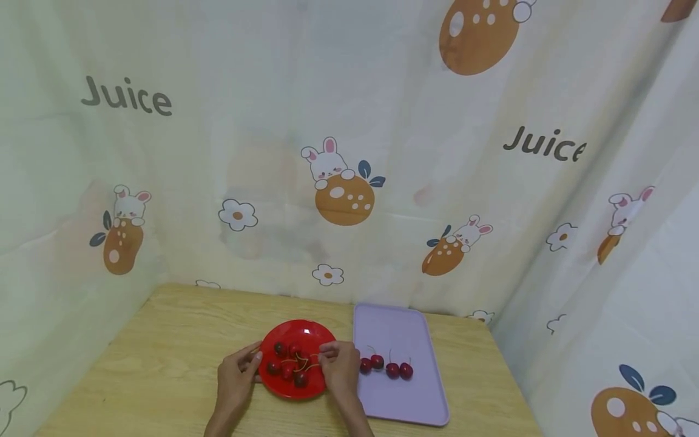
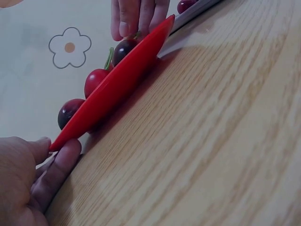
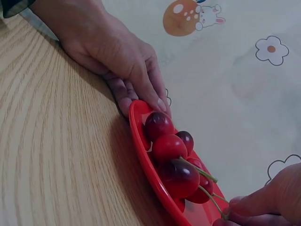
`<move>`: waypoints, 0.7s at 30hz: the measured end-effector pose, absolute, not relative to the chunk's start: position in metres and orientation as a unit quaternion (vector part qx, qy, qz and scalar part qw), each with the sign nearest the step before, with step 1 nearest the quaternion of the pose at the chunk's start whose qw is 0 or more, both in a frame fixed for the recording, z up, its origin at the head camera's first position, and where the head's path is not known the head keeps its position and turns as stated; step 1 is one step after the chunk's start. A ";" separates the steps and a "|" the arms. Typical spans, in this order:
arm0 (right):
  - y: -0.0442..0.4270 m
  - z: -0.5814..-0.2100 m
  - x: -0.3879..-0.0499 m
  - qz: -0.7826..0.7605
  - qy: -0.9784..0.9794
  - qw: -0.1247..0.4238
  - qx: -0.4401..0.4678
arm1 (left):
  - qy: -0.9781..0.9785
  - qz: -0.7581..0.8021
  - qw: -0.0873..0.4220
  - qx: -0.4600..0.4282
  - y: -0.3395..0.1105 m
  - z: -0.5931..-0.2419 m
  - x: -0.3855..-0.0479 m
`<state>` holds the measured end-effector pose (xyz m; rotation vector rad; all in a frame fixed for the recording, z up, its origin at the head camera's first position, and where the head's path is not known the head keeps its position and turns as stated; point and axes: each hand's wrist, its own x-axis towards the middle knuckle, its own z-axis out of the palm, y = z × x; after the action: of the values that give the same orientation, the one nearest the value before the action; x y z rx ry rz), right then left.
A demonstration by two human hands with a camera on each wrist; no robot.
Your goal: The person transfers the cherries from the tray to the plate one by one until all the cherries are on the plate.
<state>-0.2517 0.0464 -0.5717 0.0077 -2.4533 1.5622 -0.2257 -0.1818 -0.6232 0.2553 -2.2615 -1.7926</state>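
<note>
My left hand (image 1: 235,379) grips the near-left rim of a round red plate (image 1: 317,328), thumb on top and fingers underneath. The left wrist view shows the plate edge-on, low over the wood. Several dark-red cherries (image 3: 170,147) with green stems lie heaped in it. Over the plate's right side, my right hand (image 1: 341,367) pinches the end of a cherry stem (image 3: 212,199) between thumb and finger. That stem runs down toward a dark cherry (image 3: 178,178), which still sits among the others. Part of the right hand falls outside the right wrist view.
A pale purple tray (image 1: 404,403) lies right of the plate, with several cherries (image 1: 392,370) in a row across it. Both stand on a light wooden table (image 1: 185,340). A printed curtain (image 1: 262,152) hangs behind the table and along its sides.
</note>
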 end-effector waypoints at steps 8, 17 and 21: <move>0.050 -0.570 -0.251 0.502 -0.853 0.144 0.027 | -0.772 -0.616 0.123 0.091 -0.181 -0.622 -0.226; 0.055 -0.569 -0.249 0.517 -0.841 0.152 0.038 | -0.768 -0.623 0.124 0.082 -0.182 -0.624 -0.225; 0.058 -0.566 -0.247 0.545 -0.825 0.146 0.034 | -0.769 -0.622 0.122 0.081 -0.183 -0.623 -0.223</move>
<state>-0.2474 0.0578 -0.5659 0.0969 -2.3767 1.5688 -0.2233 -0.1826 -0.6227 0.2351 -2.2444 -1.8159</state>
